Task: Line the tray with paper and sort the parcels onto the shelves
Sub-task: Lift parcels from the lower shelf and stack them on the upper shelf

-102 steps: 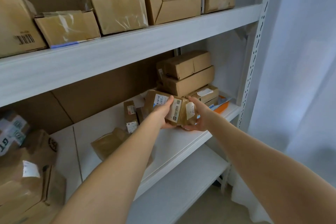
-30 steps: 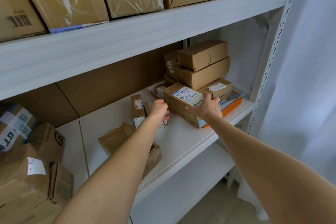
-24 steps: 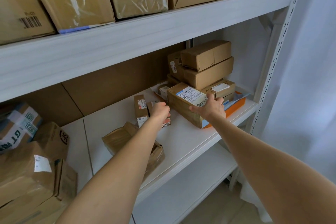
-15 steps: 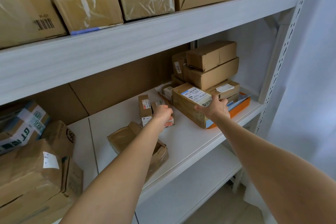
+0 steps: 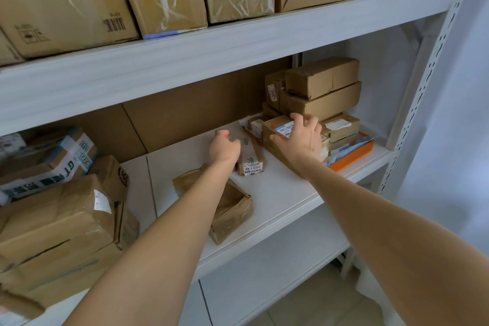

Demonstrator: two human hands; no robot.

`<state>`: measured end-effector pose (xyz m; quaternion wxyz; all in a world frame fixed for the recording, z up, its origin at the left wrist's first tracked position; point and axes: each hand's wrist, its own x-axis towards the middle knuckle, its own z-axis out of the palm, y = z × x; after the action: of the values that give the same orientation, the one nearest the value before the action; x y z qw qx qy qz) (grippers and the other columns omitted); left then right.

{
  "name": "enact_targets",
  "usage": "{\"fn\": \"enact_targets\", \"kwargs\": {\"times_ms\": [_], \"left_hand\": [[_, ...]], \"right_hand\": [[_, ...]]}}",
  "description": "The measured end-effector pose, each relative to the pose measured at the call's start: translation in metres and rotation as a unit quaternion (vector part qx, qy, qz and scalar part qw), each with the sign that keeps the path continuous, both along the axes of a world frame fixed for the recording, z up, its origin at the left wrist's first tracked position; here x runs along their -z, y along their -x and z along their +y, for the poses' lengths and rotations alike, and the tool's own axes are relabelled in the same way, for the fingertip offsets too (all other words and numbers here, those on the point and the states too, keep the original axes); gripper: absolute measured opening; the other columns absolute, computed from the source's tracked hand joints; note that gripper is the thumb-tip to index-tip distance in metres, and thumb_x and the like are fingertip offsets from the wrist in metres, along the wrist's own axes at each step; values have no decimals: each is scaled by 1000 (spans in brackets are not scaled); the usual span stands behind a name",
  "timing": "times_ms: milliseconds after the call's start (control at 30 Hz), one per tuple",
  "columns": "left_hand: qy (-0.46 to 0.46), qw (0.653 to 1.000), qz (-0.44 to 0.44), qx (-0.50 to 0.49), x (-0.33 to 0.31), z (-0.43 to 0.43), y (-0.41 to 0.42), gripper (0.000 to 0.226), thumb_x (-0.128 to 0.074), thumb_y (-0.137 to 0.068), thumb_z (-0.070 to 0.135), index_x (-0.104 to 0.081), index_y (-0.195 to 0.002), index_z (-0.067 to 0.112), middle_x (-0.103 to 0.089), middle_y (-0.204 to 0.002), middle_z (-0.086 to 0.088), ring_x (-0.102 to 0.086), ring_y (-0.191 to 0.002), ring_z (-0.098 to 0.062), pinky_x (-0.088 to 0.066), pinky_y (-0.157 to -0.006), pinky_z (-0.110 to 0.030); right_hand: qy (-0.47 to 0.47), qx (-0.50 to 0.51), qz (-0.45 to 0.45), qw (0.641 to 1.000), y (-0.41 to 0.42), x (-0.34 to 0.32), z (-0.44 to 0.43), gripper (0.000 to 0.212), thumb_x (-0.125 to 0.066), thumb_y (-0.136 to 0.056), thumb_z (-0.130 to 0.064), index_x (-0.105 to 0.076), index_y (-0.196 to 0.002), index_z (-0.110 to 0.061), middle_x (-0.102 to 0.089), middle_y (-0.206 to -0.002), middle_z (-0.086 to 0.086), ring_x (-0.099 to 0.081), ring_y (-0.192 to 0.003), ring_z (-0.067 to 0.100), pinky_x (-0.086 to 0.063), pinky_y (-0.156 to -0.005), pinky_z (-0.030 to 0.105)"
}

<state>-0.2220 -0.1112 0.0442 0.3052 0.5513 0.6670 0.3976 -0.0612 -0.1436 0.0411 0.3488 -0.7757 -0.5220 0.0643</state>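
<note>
Head camera looks along a white rack, and both bare arms are stretched out over the middle shelf (image 5: pixel 277 188). The right hand (image 5: pixel 301 140) is spread wide, fingers splayed over the top of a labelled brown parcel (image 5: pixel 277 124). Whether the palm actually presses on it is hard to tell, but nothing is gripped. That parcel lies at the left end of the orange tray (image 5: pixel 352 159), just in front of a stack of cardboard boxes (image 5: pixel 321 90) that fills the tray's back. A strip of pale paper (image 5: pixel 366 140) shows inside the tray at its right end.

Over to the left hand (image 5: pixel 225 147): fingers loosely curled and holding nothing, it hangs above the shelf beside a slim parcel (image 5: pixel 250 160) with a printed number tag. The left forearm crosses a crumpled parcel wrapped in brown paper (image 5: pixel 232 209), nearer the shelf's front edge.

Far left, on the same level, sits a heap of bigger parcels (image 5: pixel 53 219), one bound in printed green-and-white tape (image 5: pixel 53 164). Above, the upper shelf (image 5: pixel 211 53) carries a row of taped cartons (image 5: pixel 164 10).
</note>
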Motion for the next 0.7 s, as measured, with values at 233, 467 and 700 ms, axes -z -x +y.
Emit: {"fn": "enact_targets", "kwargs": {"times_ms": [233,467,700], "left_hand": [[31,981,103,-160,0,-43,75,68,-61,-90,27,-26,-147,12,-32,-147,-15,-36,-134,-31,-40,-102,-40],[194,968,-110,-118,41,-89,103,52,-65,-87,34,-50,-129,6,-54,-127,-10,-50,-120,-28,-41,-90,-31],[289,924,-241,-62,57,-104,109,66,-66,-84,46,-43,-136,15,-49,-136,-9,-45,-125,-31,-40,-103,-54]], "right_hand": [[147,-152,-20,977,69,12,-17,81,-58,-84,-66,-33,-147,-22,-29,-151,12,-26,-140,33,-33,-110,45],[299,-223,175,911,108,55,-28,87,-62,-82,-64,-40,-143,-6,-45,-144,16,-44,-131,33,-38,-110,44],[328,-206,304,871,117,59,-32,71,-71,-76,-61,-51,-125,-14,-60,-121,9,-58,-109,28,-47,-96,42]]}}
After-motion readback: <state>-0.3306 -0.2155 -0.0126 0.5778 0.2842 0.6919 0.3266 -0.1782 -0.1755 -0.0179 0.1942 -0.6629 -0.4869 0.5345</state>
